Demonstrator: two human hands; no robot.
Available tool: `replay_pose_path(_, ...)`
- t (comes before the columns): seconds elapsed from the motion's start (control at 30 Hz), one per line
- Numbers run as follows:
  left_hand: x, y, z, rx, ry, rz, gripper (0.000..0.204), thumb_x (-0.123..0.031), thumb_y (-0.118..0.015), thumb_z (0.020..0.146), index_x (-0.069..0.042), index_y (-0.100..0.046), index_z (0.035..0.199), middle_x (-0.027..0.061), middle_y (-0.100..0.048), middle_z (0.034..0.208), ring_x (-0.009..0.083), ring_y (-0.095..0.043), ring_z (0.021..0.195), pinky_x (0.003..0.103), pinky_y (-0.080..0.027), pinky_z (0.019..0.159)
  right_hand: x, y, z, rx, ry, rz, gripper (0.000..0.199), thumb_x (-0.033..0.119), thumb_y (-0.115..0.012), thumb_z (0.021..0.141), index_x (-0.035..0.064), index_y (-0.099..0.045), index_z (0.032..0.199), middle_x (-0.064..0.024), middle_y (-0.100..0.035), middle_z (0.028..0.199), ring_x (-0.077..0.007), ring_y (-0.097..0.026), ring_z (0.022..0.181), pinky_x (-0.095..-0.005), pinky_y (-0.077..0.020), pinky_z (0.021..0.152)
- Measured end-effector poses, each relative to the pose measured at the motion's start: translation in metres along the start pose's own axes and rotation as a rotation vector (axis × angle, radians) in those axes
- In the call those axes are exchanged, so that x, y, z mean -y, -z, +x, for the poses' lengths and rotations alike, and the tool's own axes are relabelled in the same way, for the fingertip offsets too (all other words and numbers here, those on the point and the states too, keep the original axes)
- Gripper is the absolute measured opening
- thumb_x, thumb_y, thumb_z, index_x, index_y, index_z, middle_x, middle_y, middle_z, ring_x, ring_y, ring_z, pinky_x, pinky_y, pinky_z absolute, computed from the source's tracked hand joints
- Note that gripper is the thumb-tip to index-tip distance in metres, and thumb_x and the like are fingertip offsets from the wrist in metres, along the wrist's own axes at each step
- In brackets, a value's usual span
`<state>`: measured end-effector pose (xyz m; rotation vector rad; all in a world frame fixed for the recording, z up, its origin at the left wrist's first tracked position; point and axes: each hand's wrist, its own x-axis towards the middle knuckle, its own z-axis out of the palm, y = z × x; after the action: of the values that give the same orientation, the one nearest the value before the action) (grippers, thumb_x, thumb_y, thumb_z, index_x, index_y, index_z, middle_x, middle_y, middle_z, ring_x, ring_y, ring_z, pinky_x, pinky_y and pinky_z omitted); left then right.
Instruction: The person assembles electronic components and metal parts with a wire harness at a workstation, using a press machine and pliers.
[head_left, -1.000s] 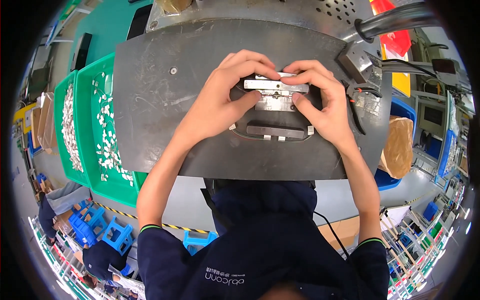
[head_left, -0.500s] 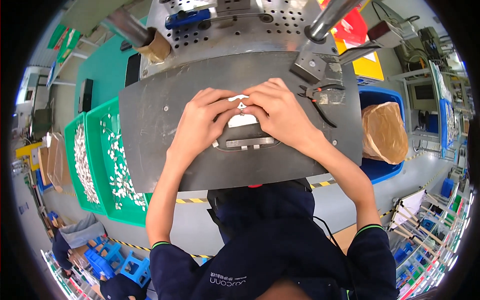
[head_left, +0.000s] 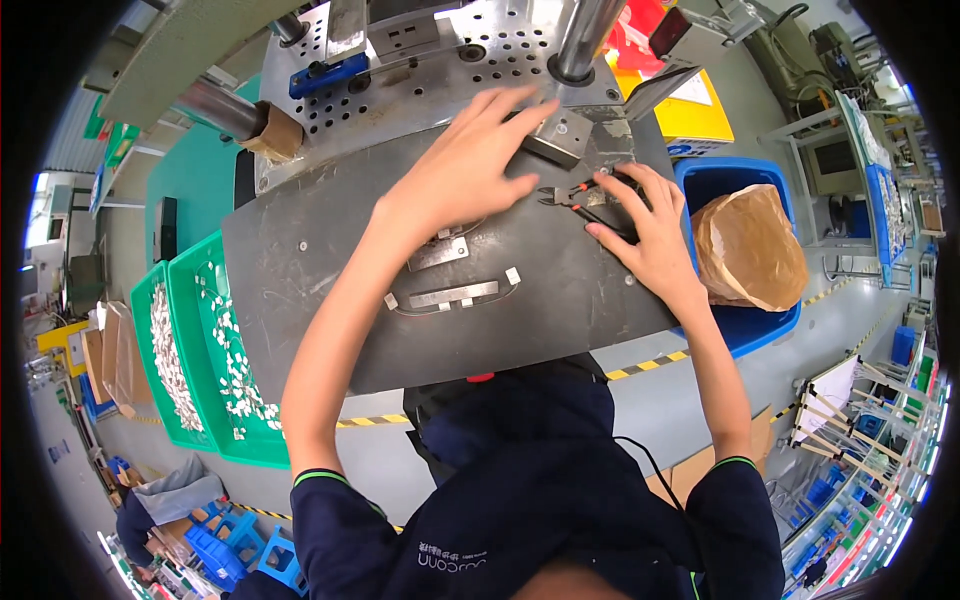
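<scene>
Two bare hands at a dark grey, flat metal worktop [head_left: 280, 270]. The left hand [head_left: 465, 165] is spread and empty, its fingertips near a grey steel block [head_left: 565, 132]. The right hand [head_left: 655, 235] curls about black-and-orange pliers [head_left: 585, 212] at the worktop's right; whether its grip is closed cannot be told. Below the left wrist lies a flat silver metal piece [head_left: 442, 254], partly hidden; nearer the body, a slim grey metal bar [head_left: 453, 295] beside a thin wire with white connectors [head_left: 512, 275]. Likely faults: a one-handled hold could let the pliers swing; a low left wrist could nudge the silver piece; a snagged wire could skew the bar.
</scene>
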<state>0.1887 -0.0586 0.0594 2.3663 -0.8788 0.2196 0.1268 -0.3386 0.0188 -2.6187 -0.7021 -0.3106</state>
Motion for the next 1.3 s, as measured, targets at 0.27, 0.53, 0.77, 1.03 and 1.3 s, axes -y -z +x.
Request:
replay_pose_path(0.27,0.023,-0.015,0.053,0.328,0.111,-0.091,0.064,-0.025,-0.088,0.072,-0.004,-0.069,0.129,0.0146,-0.062,0.125,0.0338,-0.057,0.124,0.041,-0.048,0.106,0.002,0.026,-0.023,0.083,-0.034,0.233,0.032,0.021,-0.082,0.087,0.0062,-0.062,0.108,-0.0151,-0.061,0.118,-0.0369,-0.064,0.097,-0.0448,-0.0549,0.084)
replay_pose_path(0.53,-0.036,-0.033,0.004,0.165,0.082,-0.025,0.058,-0.019,-0.089,0.063,0.002,-0.072,0.115,0.0113,-0.061,0.103,0.0312,-0.057,0.104,0.041,-0.051,0.095,-0.006,0.041,-0.021,0.001,0.080,0.094,0.027,0.017,-0.083,0.082,-0.0008,-0.065,0.072,-0.0134,-0.062,0.128,-0.0322,-0.055,0.111,-0.0413,-0.0420,0.091)
replay_pose_path(0.77,-0.039,-0.033,-0.001,0.109,0.060,-0.041,0.056,-0.016,-0.091,0.062,0.002,-0.072,0.111,0.0098,-0.061,0.100,0.0296,-0.057,0.101,0.040,-0.051,0.092,-0.003,0.042,-0.022,0.062,0.097,0.119,0.026,0.018,-0.083,0.082,-0.0013,-0.070,0.070,-0.0136,-0.061,0.130,-0.0328,-0.053,0.118,-0.0433,-0.0401,0.097)
replay_pose_path(1.03,-0.047,-0.040,-0.002,0.118,0.076,-0.088,0.055,-0.016,-0.090,0.062,0.002,-0.071,0.110,0.0095,-0.059,0.096,0.0294,-0.056,0.098,0.040,-0.050,0.088,0.004,0.023,-0.018,0.049,0.166,0.056,0.031,0.020,-0.082,0.084,-0.0031,-0.069,0.067,-0.0096,-0.062,0.106,-0.0270,-0.064,0.091,-0.0400,-0.0517,0.074)
replay_pose_path(1.3,-0.057,-0.033,-0.003,0.162,0.138,-0.018,0.059,-0.019,-0.091,0.060,-0.002,-0.066,0.111,0.0109,-0.059,0.105,0.0323,-0.057,0.104,0.042,-0.049,0.095,0.014,0.049,-0.051,0.004,-0.218,0.617,0.034,0.008,-0.071,0.096,-0.0093,-0.059,0.069,-0.0122,-0.061,0.075,-0.0251,-0.056,0.063,-0.0339,-0.0408,0.057)
